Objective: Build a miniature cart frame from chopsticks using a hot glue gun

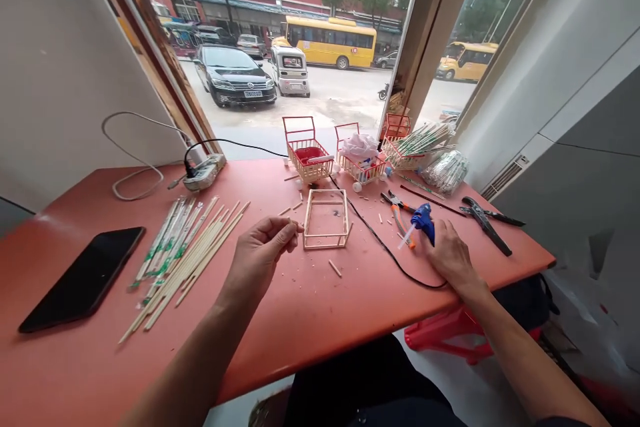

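Note:
My left hand (263, 250) is closed in a pinch on a short wooden stick piece (295, 227), just left of a small box frame of sticks (326, 219) standing on the red table (310, 307). My right hand (450, 255) is wrapped round the handle of a blue glue gun (423, 220) lying on the table, its nozzle pointing left toward the frame. The gun's black cable (380, 240) runs across the table between the two hands.
A bundle of chopsticks (183, 257) and a black phone (83, 278) lie at the left. A power strip (204, 172) sits at the back. Small stick carts (307, 153), pliers (400, 210) and black cutters (487, 220) stand near the window. A red stool (445, 333) is below.

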Demonstrator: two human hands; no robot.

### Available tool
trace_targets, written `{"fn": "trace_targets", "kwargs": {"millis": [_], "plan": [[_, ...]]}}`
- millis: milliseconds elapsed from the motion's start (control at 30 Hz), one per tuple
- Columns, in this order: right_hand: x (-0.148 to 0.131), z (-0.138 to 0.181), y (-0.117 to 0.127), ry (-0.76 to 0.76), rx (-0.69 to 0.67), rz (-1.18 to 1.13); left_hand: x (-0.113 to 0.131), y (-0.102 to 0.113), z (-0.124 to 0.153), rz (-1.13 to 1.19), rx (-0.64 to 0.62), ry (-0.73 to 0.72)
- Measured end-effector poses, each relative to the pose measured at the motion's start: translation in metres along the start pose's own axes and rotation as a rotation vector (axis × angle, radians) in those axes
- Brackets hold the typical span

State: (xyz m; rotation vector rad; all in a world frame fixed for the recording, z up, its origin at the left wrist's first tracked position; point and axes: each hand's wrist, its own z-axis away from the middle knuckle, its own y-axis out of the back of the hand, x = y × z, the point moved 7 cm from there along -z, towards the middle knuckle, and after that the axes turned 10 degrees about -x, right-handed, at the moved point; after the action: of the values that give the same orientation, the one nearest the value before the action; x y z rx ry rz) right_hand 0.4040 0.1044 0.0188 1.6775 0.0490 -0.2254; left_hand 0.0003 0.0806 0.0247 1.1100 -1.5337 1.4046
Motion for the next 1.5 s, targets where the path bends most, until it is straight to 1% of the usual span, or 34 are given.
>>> {"fn": "trace_targets", "kwargs": {"millis": [67,133,167,200,233,267,333,433,467,533,600,733,833,933,1167,1367,1500], "plan": [[0.006,0.003,0.012,0.039,0.112,-0.100,0.001,0.000,-0.001,0.007,0.007,-0.013],[0.002,0.005,0.030,0.129,0.216,-0.283,0.003,-0.001,-0.003,-0.002,0.020,-0.036],[-0.003,0.006,0.039,0.182,0.245,-0.413,0.003,-0.001,-0.003,-0.011,0.026,-0.048],[-0.011,0.004,0.046,0.229,0.229,-0.568,0.004,-0.001,-0.004,-0.020,0.029,-0.058],[-0.025,0.002,0.049,0.286,0.162,-0.720,0.005,-0.001,-0.005,-0.027,0.032,-0.064],[-0.044,-0.001,0.052,0.363,0.067,-0.840,0.006,-0.001,-0.005,-0.032,0.035,-0.070],[-0.088,-0.001,0.055,0.544,-0.122,-1.013,0.007,-0.001,-0.006,-0.036,0.045,-0.087],[-0.150,0.006,0.046,0.738,-0.436,-1.090,0.010,0.004,-0.006,-0.077,0.081,-0.113],[-0.163,0.008,0.040,0.770,-0.507,-1.094,0.010,0.006,-0.007,-0.101,0.097,-0.114],[-0.180,0.011,0.028,0.818,-0.584,-1.087,0.009,0.010,-0.007,-0.164,0.128,-0.108],[-0.185,0.011,0.017,0.821,-0.612,-1.096,0.008,0.012,-0.006,-0.225,0.137,-0.109],[-0.178,0.009,0.005,0.799,-0.624,-1.143,0.009,0.008,-0.002,-0.333,0.102,-0.150],[-0.174,0.010,0.003,0.809,-0.629,-1.167,0.011,0.004,0.002,-0.401,0.085,-0.174],[-0.173,0.011,0.003,0.800,-0.637,-1.154,0.010,0.001,0.003,-0.423,0.079,-0.179],[-0.176,0.014,0.004,0.760,-0.643,-1.108,0.007,0.002,0.003,-0.441,0.082,-0.182],[-0.178,0.016,0.004,0.735,-0.667,-1.083,0.009,0.001,0.004,-0.458,0.067,-0.187],[-0.177,0.016,0.002,0.718,-0.657,-1.071,0.009,0.001,0.004,-0.453,0.064,-0.197]]}}
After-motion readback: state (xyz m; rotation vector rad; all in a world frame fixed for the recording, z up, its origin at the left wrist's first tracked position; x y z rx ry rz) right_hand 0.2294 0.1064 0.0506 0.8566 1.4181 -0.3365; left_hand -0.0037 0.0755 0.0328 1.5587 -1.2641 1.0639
